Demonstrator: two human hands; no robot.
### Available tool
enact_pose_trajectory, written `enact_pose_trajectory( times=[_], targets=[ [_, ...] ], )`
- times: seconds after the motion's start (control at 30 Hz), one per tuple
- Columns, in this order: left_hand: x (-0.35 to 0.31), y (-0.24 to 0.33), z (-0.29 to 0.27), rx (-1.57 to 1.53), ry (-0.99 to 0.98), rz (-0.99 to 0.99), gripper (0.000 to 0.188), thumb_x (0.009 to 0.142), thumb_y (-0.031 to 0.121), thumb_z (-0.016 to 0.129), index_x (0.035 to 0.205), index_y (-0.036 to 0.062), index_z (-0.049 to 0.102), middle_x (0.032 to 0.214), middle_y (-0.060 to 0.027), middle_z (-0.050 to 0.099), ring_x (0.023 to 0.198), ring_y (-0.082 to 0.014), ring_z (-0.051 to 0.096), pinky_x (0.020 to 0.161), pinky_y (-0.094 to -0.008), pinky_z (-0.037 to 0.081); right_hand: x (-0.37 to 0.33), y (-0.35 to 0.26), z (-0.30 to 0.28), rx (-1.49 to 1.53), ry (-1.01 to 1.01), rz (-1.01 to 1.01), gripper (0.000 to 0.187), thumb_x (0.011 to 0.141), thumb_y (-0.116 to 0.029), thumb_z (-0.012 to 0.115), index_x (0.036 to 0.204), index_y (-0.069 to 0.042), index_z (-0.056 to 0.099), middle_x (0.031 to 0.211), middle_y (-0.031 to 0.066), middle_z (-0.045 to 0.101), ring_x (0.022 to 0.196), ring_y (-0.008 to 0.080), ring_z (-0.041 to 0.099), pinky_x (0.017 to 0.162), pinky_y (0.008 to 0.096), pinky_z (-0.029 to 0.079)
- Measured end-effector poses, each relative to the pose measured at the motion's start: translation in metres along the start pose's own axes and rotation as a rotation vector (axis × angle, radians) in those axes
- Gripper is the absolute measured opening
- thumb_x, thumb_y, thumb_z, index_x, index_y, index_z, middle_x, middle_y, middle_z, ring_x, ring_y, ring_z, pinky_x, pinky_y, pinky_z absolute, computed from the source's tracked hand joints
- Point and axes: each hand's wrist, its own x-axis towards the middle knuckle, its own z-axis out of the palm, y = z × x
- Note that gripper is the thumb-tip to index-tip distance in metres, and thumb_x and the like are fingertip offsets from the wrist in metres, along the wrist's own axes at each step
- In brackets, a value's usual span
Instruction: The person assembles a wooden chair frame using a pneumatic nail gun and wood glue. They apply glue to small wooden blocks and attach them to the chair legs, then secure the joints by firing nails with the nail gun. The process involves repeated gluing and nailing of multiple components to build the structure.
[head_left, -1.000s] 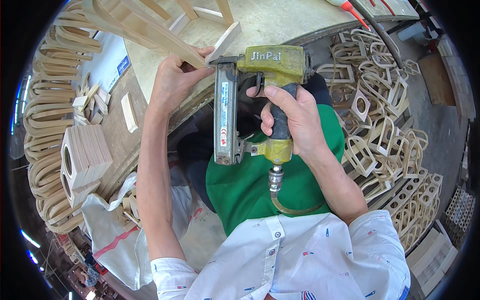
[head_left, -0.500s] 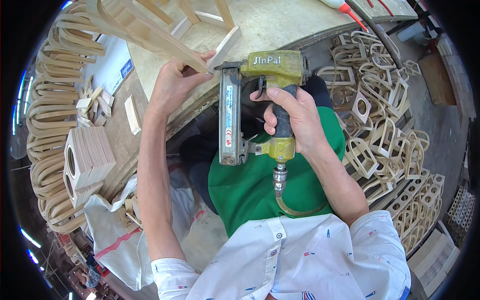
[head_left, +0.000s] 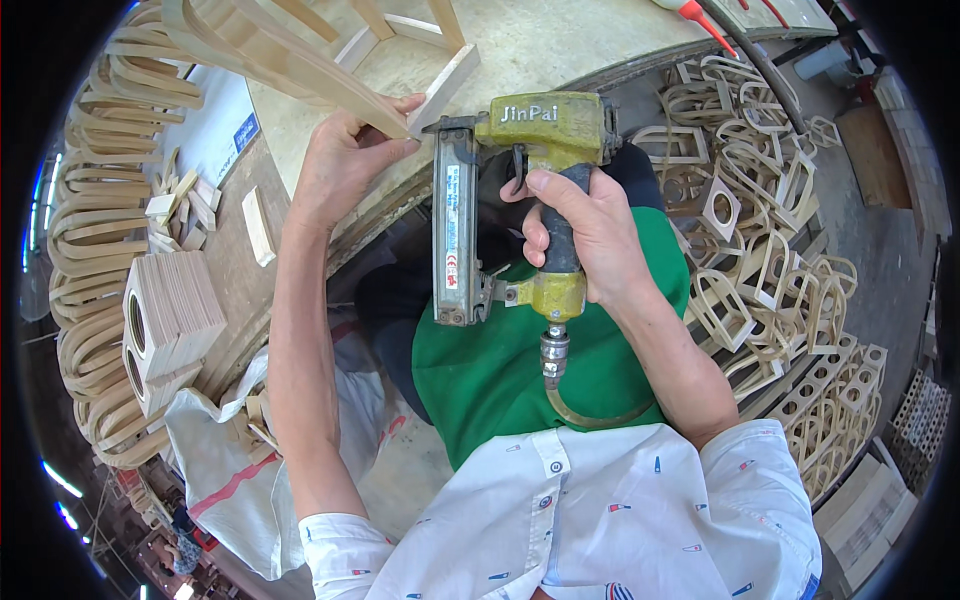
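My right hand is wrapped round the black grip of a yellow-green pneumatic nail gun, a finger near its trigger. The gun's nose touches or nearly touches the near corner of a pale wooden frame, where a curved strip meets a short crosspiece. At that corner my left hand pinches the strip between thumb and fingers, close to the nose. An air hose leads from the gun's metal coupling across the green cloth on my lap.
Bent wooden loops line the left side. Beside them are stacked boards with round holes, small wood offcuts and a single block. A white sack hangs below the worktable. Many wooden frames are piled at right.
My hands, the nail gun and the frame stay in nearly the same pose. The whole scene shifts slightly left and up in the picture.
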Motion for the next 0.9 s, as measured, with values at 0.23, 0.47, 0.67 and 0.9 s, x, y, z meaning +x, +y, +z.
enact_pose_trajectory(
  times=[0.23, 0.47, 0.67, 0.9],
  targets=[
    [-0.004, 0.014, -0.005, 0.066, -0.021, 0.034, 0.026, 0.079, -0.002, 0.069, 0.105, -0.0006, 0.067, 0.115, -0.0041, 0.067, 0.099, -0.0109, 0.058, 0.090, -0.0280, 0.047, 0.006, -0.007, -0.006, 0.003, -0.054, 0.011, 0.027, 0.092, -0.012, 0.056, 0.113, 0.005, 0.054, 0.101, 0.0149, 0.064, 0.055, 0.0099, 0.053, 0.045, 0.0263, 0.047],
    [0.029, 0.028, -0.020, -0.048, 0.139, 0.033, 0.040, 0.081, 0.005, 0.068, 0.121, 0.0018, 0.064, 0.120, -0.0075, 0.064, 0.097, -0.0148, 0.061, 0.088, -0.0284, 0.049, 0.018, -0.042, -0.028, -0.016, 0.031, -0.065, 0.020, 0.092, -0.013, 0.056, 0.101, 0.005, 0.059, 0.090, 0.0090, 0.064, 0.054, 0.0095, 0.055, 0.045, 0.0258, 0.047],
    [0.075, 0.010, -0.011, 0.095, -0.035, 0.175, 0.058, 0.074, 0.020, 0.078, 0.128, 0.0067, 0.061, 0.144, -0.0063, 0.045, 0.118, -0.0170, 0.053, 0.097, -0.0313, 0.045, 0.043, -0.057, -0.040, -0.019, 0.002, -0.090, 0.026, 0.094, -0.016, 0.055, 0.107, 0.006, 0.058, 0.093, 0.0112, 0.065, 0.053, 0.0078, 0.053, 0.045, 0.0242, 0.047],
    [0.080, 0.015, -0.006, 0.173, -0.213, 0.127, 0.069, 0.069, 0.031, 0.078, 0.133, 0.0143, 0.058, 0.156, -0.0072, 0.028, 0.137, -0.0256, 0.037, 0.112, -0.0371, 0.032, 0.055, -0.056, -0.043, -0.002, -0.011, -0.048, 0.025, 0.093, -0.016, 0.056, 0.106, 0.005, 0.058, 0.089, 0.0090, 0.064, 0.054, 0.0071, 0.053, 0.046, 0.0236, 0.047]
  ],
)
